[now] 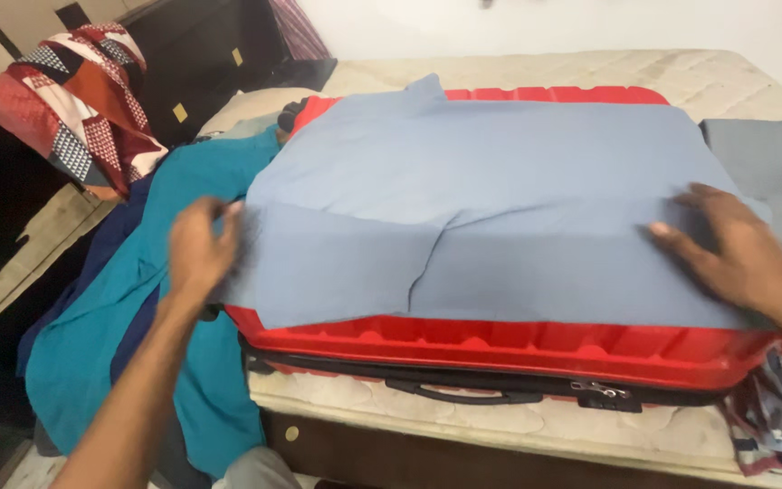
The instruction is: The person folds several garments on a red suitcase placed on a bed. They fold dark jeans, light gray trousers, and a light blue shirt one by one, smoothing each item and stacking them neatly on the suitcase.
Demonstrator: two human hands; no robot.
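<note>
A grey-blue garment (491,199) lies spread flat over the top of a red hard-shell suitcase (500,349) that rests on a bed. My left hand (199,249) pinches the garment's left edge, where a folded flap lies across the cloth. My right hand (739,258) presses palm-down on the garment's right side with its fingers spread. The suitcase's black handle (463,394) and zipper face me along the near side.
A teal garment (138,299) and a dark blue cloth (92,263) hang off the bed's left edge. A red patterned cloth (83,95) sits at the far left. Grey fabric (771,158) lies at the right, checked cloth (771,426) below it. The cream mattress (590,68) extends behind.
</note>
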